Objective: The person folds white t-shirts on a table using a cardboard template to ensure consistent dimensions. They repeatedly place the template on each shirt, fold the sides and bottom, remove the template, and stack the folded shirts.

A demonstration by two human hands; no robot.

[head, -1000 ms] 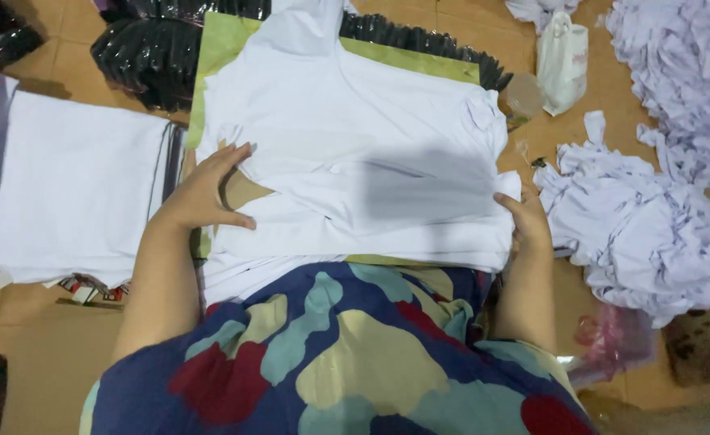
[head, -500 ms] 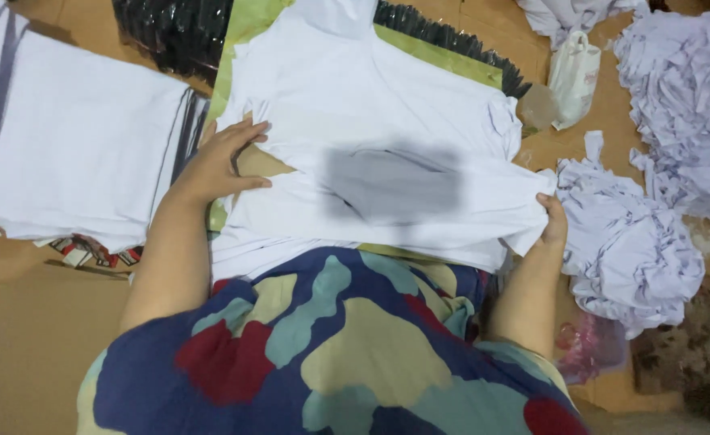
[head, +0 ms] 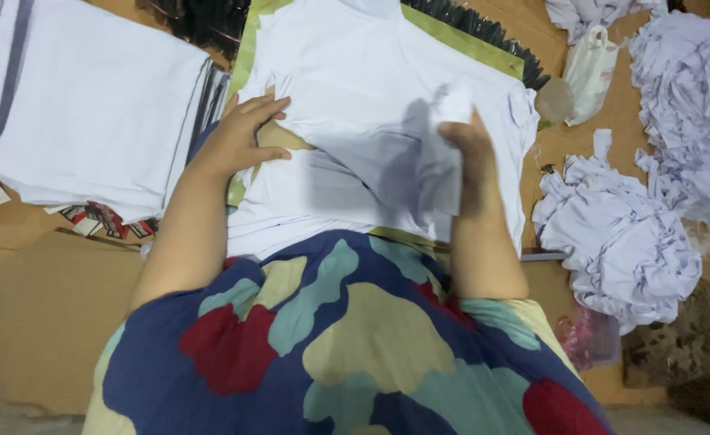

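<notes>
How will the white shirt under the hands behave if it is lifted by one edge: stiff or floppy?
Probably floppy: the edge of the white shirt gripped by the right hand already droops and bunches. It seems light, since one hand raises that fold. It may slide, which could be why the left hand presses flat on it.

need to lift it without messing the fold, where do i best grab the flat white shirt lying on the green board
Probably grip the flat white cotton shirt at its bottom hem, coming from the near side: that edge is loose and already lifted, with the right hand pinching part of it. The left hand presses the left side onto the green folding board.
</notes>
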